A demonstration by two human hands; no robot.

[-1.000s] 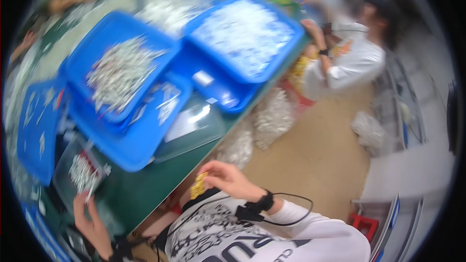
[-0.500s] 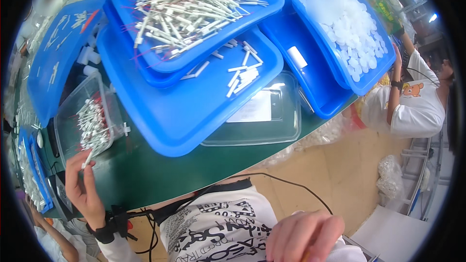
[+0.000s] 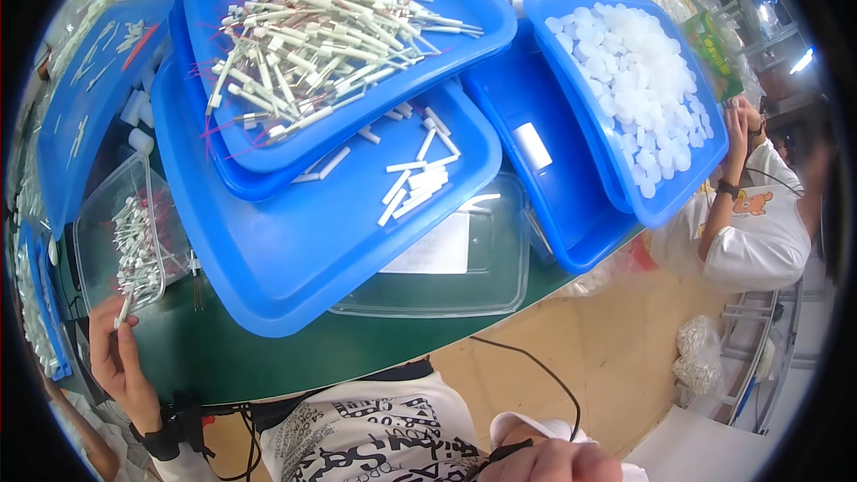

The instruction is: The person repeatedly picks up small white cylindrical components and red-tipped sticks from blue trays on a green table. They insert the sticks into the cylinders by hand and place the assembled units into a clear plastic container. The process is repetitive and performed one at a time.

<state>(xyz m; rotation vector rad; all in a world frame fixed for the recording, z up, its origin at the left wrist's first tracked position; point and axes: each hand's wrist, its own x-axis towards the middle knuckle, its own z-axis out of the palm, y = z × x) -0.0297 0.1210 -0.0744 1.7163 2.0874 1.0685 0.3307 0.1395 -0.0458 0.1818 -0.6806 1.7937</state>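
My left hand (image 3: 125,373) is at the table's near left edge. Between thumb and fingers it pinches a small white stick-like part (image 3: 122,311), just below the clear plastic box (image 3: 159,254). In that box lies a pile of similar white parts with red wires (image 3: 136,236). My right hand (image 3: 555,462) is low at the lower edge, in front of my body and off the table. Its fingers are curled and partly cut off, so anything inside is hidden.
Stacked blue trays (image 3: 295,299) hold a heap of wired white parts (image 3: 312,54) and loose white tubes (image 3: 418,186). Right of them, a blue tray (image 3: 661,214) bears white discs (image 3: 634,80). A clear lid (image 3: 428,303) lies below. Another person (image 3: 750,236) is at right.
The view has shifted, and the trays sit lower and further left in it. My left hand keeps its pinch on the white part. My right hand has dropped lower, partly out of the picture.
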